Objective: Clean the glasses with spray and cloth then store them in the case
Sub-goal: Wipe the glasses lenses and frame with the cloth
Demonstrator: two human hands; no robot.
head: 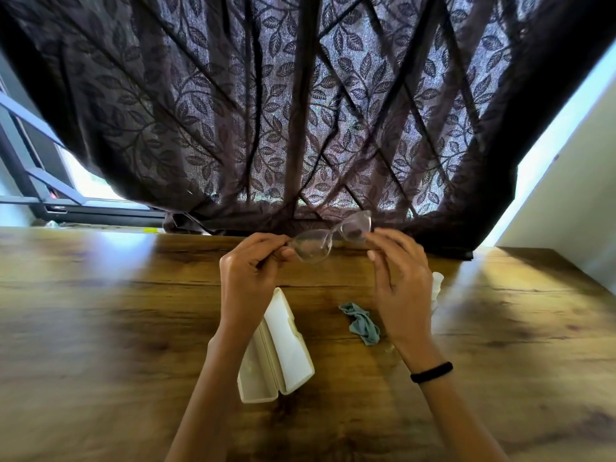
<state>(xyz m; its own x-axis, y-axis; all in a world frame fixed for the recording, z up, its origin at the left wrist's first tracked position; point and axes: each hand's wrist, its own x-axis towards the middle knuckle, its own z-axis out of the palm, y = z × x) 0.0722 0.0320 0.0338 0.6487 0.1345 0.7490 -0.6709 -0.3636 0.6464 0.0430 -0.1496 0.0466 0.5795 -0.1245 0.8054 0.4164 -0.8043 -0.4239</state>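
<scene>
Fingers (270,242) of left hand (248,275) and right hand (398,278) pinch opposite ends of the clear-framed glasses (328,237) above the brown wooden table (100,311), beyond an open cream case (283,345) and crumpled teal cloth (360,323).

A dark, leaf-patterned curtain (266,111) hangs in folds behind a wooden table (100,311), its hem meeting the table's far edge, with daylight glowing through the weave. A grey window frame (50,198) shows at the left beyond the curtain, and a pale wall (573,201) rises at the right
</scene>
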